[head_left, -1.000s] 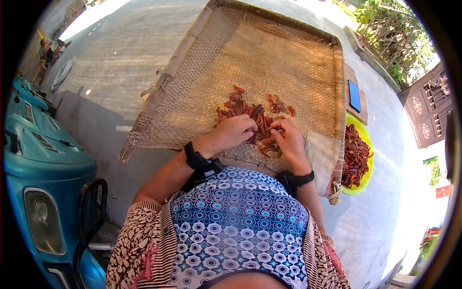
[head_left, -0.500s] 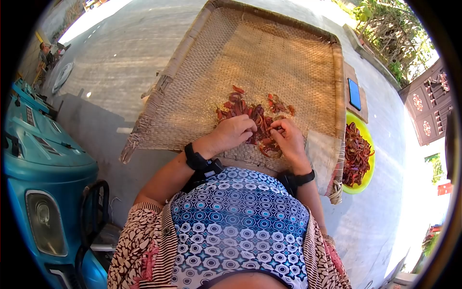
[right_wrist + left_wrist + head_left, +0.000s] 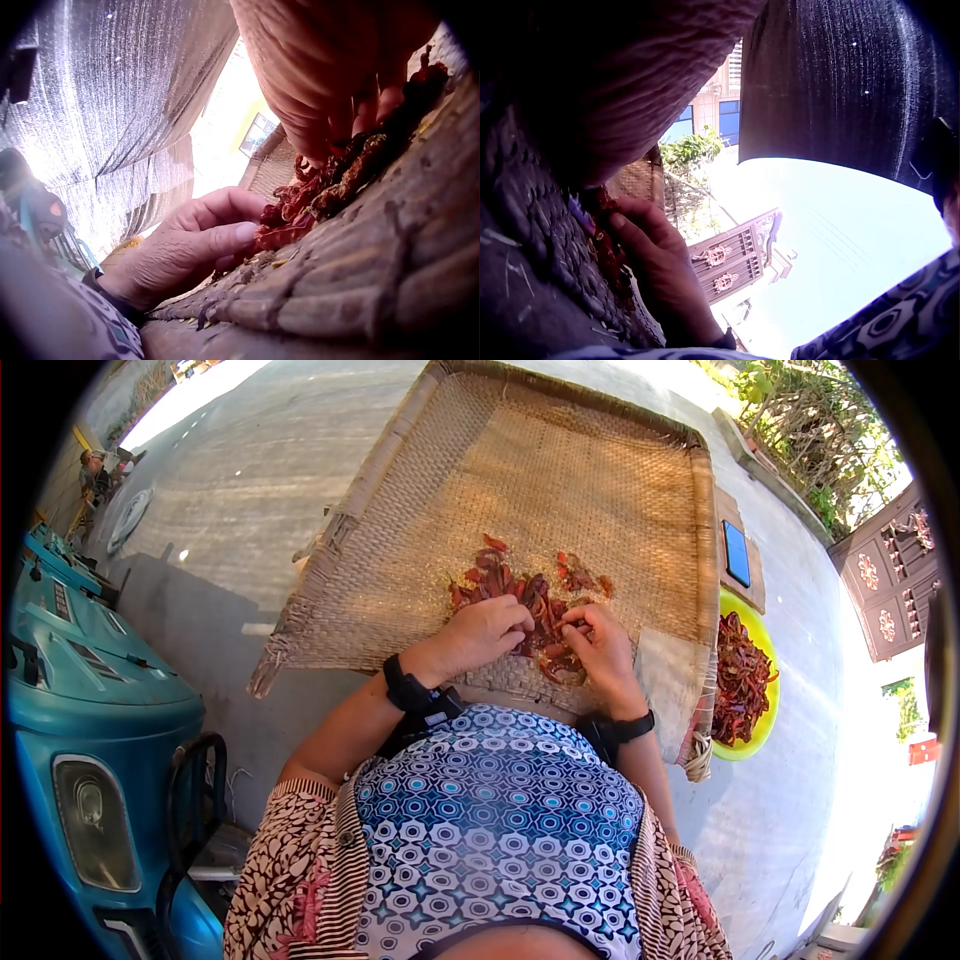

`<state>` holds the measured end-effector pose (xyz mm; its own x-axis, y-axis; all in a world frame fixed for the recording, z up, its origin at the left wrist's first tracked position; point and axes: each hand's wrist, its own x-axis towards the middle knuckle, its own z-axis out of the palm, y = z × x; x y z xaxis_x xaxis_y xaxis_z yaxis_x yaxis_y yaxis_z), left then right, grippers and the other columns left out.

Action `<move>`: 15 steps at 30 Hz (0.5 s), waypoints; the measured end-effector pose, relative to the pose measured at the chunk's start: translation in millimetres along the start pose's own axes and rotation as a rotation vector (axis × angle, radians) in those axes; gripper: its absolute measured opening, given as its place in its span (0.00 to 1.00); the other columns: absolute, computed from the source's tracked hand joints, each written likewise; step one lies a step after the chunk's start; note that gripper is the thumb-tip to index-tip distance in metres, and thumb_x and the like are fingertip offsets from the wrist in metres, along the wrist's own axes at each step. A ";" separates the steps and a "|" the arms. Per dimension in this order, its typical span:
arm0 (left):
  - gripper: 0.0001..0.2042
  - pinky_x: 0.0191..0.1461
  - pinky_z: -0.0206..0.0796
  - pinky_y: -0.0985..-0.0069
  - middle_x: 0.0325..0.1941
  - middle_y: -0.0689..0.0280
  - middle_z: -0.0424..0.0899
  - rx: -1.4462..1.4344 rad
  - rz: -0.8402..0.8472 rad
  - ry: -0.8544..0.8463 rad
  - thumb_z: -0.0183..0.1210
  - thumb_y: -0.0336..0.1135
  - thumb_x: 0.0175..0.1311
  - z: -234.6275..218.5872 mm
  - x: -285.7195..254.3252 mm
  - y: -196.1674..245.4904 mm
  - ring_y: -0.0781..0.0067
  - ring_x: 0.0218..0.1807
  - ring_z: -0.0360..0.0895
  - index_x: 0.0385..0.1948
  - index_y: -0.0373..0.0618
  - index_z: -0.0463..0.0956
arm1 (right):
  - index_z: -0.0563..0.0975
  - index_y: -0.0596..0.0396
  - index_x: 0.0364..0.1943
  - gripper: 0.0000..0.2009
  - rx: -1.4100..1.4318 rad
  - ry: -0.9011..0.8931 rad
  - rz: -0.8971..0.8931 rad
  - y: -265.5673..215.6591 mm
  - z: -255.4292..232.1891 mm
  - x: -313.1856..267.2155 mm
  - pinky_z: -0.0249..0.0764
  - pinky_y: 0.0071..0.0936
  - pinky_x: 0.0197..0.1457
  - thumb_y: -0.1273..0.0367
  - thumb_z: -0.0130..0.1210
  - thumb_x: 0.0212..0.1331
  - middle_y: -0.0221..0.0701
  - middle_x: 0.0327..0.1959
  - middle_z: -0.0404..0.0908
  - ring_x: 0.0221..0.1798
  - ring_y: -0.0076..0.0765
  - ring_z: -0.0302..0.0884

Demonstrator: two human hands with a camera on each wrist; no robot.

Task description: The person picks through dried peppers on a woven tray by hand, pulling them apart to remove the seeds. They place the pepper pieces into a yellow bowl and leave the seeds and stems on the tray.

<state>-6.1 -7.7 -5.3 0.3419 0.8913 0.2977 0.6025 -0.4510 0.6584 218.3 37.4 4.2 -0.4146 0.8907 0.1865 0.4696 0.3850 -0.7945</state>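
Note:
Dried red chili peppers (image 3: 490, 568) lie in a loose heap on a woven bamboo tray (image 3: 580, 470), near its front edge. My left hand (image 3: 478, 636) bends over the heap from the left; in the right wrist view its thumb and forefinger pinch a chili pepper (image 3: 289, 234). From the other side my right hand (image 3: 604, 656) faces it, a short gap between the two. Its thumb and forefinger pinch at a red chili pepper in the left wrist view, while its other fingertips (image 3: 365, 112) reach down into the heap in the right wrist view.
Outside the tray's right rim, a yellow-green basin (image 3: 764, 730) holds many more dried chilies. A phone (image 3: 736, 555) lies on a board behind the basin. A pale flat sheet (image 3: 668, 678) covers the tray's front right corner. A teal vehicle (image 3: 110, 700) stands at left.

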 end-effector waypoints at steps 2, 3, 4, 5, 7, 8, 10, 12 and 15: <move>0.06 0.45 0.71 0.65 0.36 0.61 0.76 0.007 -0.007 -0.006 0.57 0.30 0.60 -1.0 0.1 1.5 0.58 0.41 0.78 0.37 0.44 0.77 | 0.79 0.56 0.39 0.07 0.015 0.001 -0.007 2.8 0.7 0.3 0.74 0.27 0.40 0.74 0.59 0.56 0.33 0.37 0.77 0.36 0.33 0.78; 0.06 0.45 0.71 0.65 0.36 0.61 0.76 0.011 -0.011 -0.009 0.57 0.30 0.60 -1.4 0.1 2.2 0.58 0.41 0.78 0.37 0.44 0.77 | 0.79 0.56 0.39 0.07 0.029 -0.002 0.002 3.7 1.0 0.4 0.74 0.27 0.40 0.74 0.59 0.56 0.33 0.37 0.77 0.36 0.33 0.78; 0.06 0.45 0.71 0.65 0.36 0.61 0.76 0.012 -0.012 -0.010 0.58 0.30 0.60 -1.2 0.1 2.1 0.58 0.41 0.78 0.38 0.44 0.77 | 0.79 0.56 0.39 0.07 0.043 -0.006 0.011 4.5 1.4 0.3 0.74 0.27 0.40 0.74 0.59 0.56 0.33 0.37 0.77 0.36 0.33 0.78; 0.06 0.45 0.71 0.66 0.36 0.61 0.75 0.012 -0.013 -0.012 0.58 0.30 0.60 -0.9 0.0 1.9 0.58 0.41 0.78 0.38 0.44 0.77 | 0.79 0.56 0.39 0.07 0.057 -0.010 0.020 4.8 1.7 0.1 0.74 0.27 0.40 0.74 0.59 0.56 0.33 0.37 0.77 0.36 0.33 0.78; 0.07 0.45 0.71 0.66 0.36 0.61 0.75 0.013 -0.019 -0.020 0.58 0.30 0.60 -1.1 -0.2 2.0 0.59 0.41 0.77 0.38 0.44 0.77 | 0.79 0.56 0.39 0.07 0.048 -0.007 0.023 3.6 1.4 -0.1 0.74 0.27 0.41 0.74 0.59 0.56 0.33 0.38 0.77 0.36 0.32 0.78; 0.07 0.45 0.71 0.67 0.36 0.61 0.75 0.013 -0.022 -0.028 0.58 0.30 0.60 -1.6 -0.2 2.5 0.60 0.41 0.77 0.39 0.44 0.77 | 0.79 0.56 0.39 0.07 0.044 -0.005 0.024 3.0 1.3 0.0 0.74 0.26 0.41 0.74 0.59 0.56 0.33 0.38 0.77 0.36 0.32 0.78; 0.07 0.45 0.70 0.68 0.36 0.61 0.75 0.010 -0.025 -0.036 0.58 0.30 0.60 -1.8 -0.5 2.4 0.60 0.41 0.77 0.40 0.43 0.76 | 0.79 0.56 0.39 0.07 0.042 -0.006 0.020 4.0 1.4 0.2 0.74 0.26 0.41 0.74 0.59 0.56 0.33 0.38 0.77 0.37 0.32 0.78; 0.08 0.44 0.70 0.68 0.37 0.61 0.75 0.006 -0.021 -0.039 0.58 0.30 0.60 -1.0 -0.2 0.6 0.60 0.41 0.76 0.40 0.43 0.76 | 0.79 0.56 0.40 0.07 0.047 -0.007 0.021 6.1 1.9 0.3 0.74 0.26 0.41 0.74 0.59 0.56 0.33 0.38 0.77 0.37 0.32 0.78; 0.08 0.44 0.70 0.68 0.37 0.61 0.74 -0.013 0.014 -0.017 0.58 0.29 0.60 0.8 -0.9 -2.8 0.60 0.41 0.76 0.40 0.43 0.76 | 0.79 0.57 0.40 0.07 0.059 -0.015 0.026 8.1 2.2 0.5 0.74 0.25 0.41 0.74 0.59 0.56 0.32 0.38 0.78 0.37 0.31 0.78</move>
<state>-7.6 -7.3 -8.0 0.3622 0.8840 0.2954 0.5884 -0.4627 0.6631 220.2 40.5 -3.4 -0.4145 0.8964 0.1568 0.4338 0.3461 -0.8319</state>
